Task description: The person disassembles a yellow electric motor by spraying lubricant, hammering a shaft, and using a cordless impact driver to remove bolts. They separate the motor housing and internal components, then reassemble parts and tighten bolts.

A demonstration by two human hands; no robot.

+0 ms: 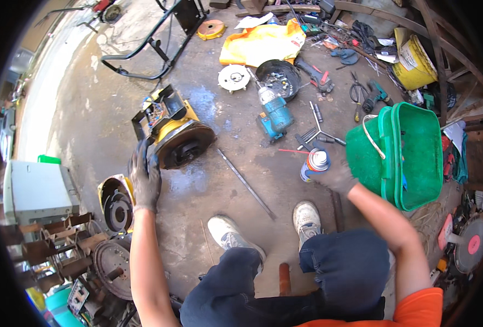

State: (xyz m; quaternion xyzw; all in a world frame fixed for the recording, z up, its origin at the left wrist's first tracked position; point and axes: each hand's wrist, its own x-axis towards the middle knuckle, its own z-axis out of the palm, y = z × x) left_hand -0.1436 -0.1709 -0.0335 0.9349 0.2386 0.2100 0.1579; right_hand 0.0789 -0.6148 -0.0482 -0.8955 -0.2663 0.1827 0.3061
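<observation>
Spray can (313, 165), one, white-topped with a blue and red body: right of centre in the frame, in your right hand (333, 174); fingers closed about it from the lower right, thumb placement hard to make out; white top toward you, base toward the lower left, and whether that base rests on the floor you cannot tell

Red straw (294, 151), one, thin: fixed at the can's top, long axis nearly level across the frame, free end pointing left

Yellow motor housing (177, 132), one, round dark mouth turned to the lower right, open wiring box (157, 115) at its upper left: left of centre, well apart from the straw's tip

Left hand (145, 177), dark-gloved: at the housing's lower left side, fingers long and nearly straight, pointing up the frame, no object seen in them; touching or just beside, you cannot tell

Key relation: your left hand is by far the nearer to the housing; the can lies to its right, and the straw's line, carried leftward, would seem to run toward the rim of the mouth

Between: steel rod (245, 183), slanting from beside the housing down to the lower right; blue power tool (276, 114), above the straw

Beside your right hand: green bucket (367, 158), tipped on its side, mouth facing right
</observation>
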